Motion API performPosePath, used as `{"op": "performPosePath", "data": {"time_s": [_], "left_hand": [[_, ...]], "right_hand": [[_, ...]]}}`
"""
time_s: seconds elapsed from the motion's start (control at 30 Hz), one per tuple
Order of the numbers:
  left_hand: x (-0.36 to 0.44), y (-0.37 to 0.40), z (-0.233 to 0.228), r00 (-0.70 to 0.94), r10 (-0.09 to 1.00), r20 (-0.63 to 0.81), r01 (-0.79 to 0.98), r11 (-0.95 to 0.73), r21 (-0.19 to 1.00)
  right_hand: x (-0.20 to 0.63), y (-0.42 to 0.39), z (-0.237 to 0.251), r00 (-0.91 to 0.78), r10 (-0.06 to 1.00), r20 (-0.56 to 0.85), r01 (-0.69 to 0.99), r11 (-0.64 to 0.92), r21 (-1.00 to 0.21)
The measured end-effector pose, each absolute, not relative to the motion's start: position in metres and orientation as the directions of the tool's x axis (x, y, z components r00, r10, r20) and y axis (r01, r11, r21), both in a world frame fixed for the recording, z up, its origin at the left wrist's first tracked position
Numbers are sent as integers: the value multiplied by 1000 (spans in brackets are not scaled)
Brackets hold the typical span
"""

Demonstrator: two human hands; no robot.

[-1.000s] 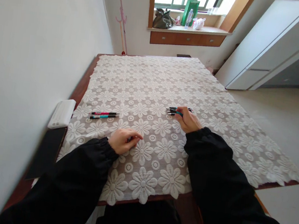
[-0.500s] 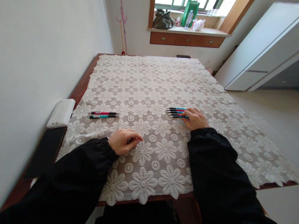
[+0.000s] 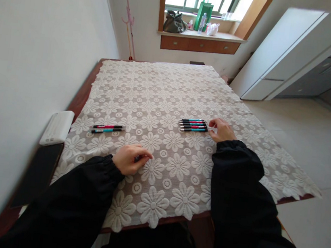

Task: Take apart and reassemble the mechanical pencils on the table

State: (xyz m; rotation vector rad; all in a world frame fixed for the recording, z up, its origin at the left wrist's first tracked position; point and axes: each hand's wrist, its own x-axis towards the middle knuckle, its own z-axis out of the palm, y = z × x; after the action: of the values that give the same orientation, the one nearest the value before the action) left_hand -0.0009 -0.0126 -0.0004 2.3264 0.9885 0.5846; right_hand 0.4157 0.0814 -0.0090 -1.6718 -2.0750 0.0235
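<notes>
Several mechanical pencils (image 3: 194, 125) lie side by side on the lace tablecloth (image 3: 172, 163), in red, teal and black with their tips to the left. My right hand (image 3: 222, 131) is just at their right ends, thumb and index finger apart with nothing between them. Whether a fingertip touches the nearest pencil I cannot tell. My left hand (image 3: 130, 160) rests on the cloth nearer to me, its fingers curled and thumb close to index finger; the inside of the curl is dark and hidden. Beyond it, to the left, lie a red pencil (image 3: 109, 127) and a teal pencil (image 3: 108, 130).
A white box-like device (image 3: 57, 128) and a dark flat panel (image 3: 38, 174) are at the table's left edge by the wall. Past the far edge, a windowsill holds a dark bag (image 3: 174, 22), a green bag (image 3: 204, 15) and a bottle (image 3: 202, 23). A white fridge (image 3: 280, 53) stands right.
My right hand has let go of the nearest pencil in the group and drawn back to the right, its fingers parting. My left hand keeps its pose. The whole view has shifted slightly.
</notes>
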Motion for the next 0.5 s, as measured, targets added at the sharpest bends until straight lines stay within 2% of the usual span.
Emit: {"op": "performPosePath", "data": {"time_s": [0.5], "left_hand": [[-2,-12,-2,630,756,179,524,-583,621]], "right_hand": [[407,78,-17,-173,935,311,926,262,-273]]}}
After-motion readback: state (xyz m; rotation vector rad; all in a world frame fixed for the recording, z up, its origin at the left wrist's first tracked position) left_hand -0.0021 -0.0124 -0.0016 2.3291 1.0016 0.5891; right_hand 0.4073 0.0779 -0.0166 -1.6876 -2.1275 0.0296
